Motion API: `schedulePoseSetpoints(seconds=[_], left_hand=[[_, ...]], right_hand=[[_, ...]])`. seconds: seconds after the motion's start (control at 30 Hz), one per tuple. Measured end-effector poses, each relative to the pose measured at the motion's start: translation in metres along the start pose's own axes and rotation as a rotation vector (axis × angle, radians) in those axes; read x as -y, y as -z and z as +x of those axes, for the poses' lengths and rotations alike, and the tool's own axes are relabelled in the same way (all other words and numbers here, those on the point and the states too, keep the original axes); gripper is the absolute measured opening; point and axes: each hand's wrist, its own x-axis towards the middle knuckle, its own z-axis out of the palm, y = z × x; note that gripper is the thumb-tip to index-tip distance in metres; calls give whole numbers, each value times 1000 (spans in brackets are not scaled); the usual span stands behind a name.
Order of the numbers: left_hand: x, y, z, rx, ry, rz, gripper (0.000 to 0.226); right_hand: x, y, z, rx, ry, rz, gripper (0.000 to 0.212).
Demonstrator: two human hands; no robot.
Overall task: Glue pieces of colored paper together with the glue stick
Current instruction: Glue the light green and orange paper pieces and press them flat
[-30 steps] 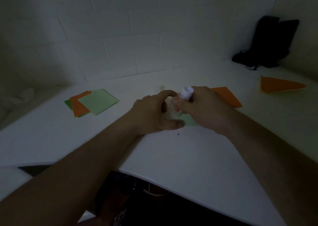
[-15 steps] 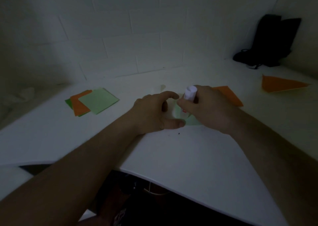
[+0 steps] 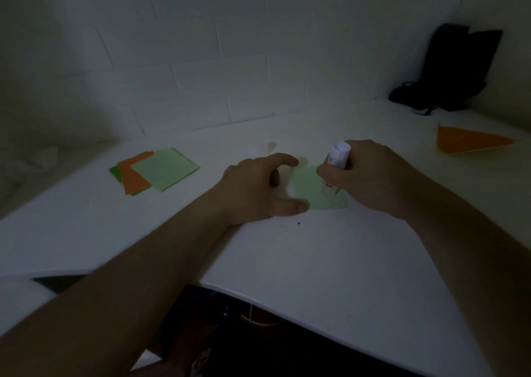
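Observation:
A light green paper piece (image 3: pixel 311 188) lies flat on the white table (image 3: pixel 316 256) between my hands. My right hand (image 3: pixel 370 175) grips a white glue stick (image 3: pixel 337 158) upright, with its lower tip down on the green piece. My left hand (image 3: pixel 258 187) rests on the table at the paper's left edge, thumb and index finger spread and pressing beside it. Whatever lies behind my right hand is hidden.
A stack of orange and green paper squares (image 3: pixel 153 170) lies at the left. A folded orange paper (image 3: pixel 471 142) sits at the far right. A black bag (image 3: pixel 448 69) stands in the back right corner. The table's front edge curves near my forearms.
My right hand has shifted slightly right and tilted the glue stick more upright, uncovering more of the green piece. My left hand has stayed in place.

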Motion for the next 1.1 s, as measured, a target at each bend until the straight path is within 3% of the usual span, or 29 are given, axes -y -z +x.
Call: schedulePoseSetpoints(seconds=[0.43,0.53,0.63,0.77,0.87,0.97,1.1], left_hand=[[-2,1,0,9,19,12,78],[-3,1,-1,-2,14,1,75],[-5,2,-2,0,12,0,75],[-5,2,-2,-11,11,7,76],[-5,1,-3,-14,4,8,77],[-5,1,-3,-21,-1,6,76],[-1,6,-6,23,-19,-57,74]], right_hand=[[-6,12,-4,-32,-23,-113,25],[-2,10,-7,-135,35,-184,32],[8,8,-6,-239,40,-63,30],[26,-2,-8,-89,-61,193,26],[28,-4,-11,13,-62,201,28],[26,-3,-13,31,-97,215,23],[23,-4,-12,40,-107,252,31]])
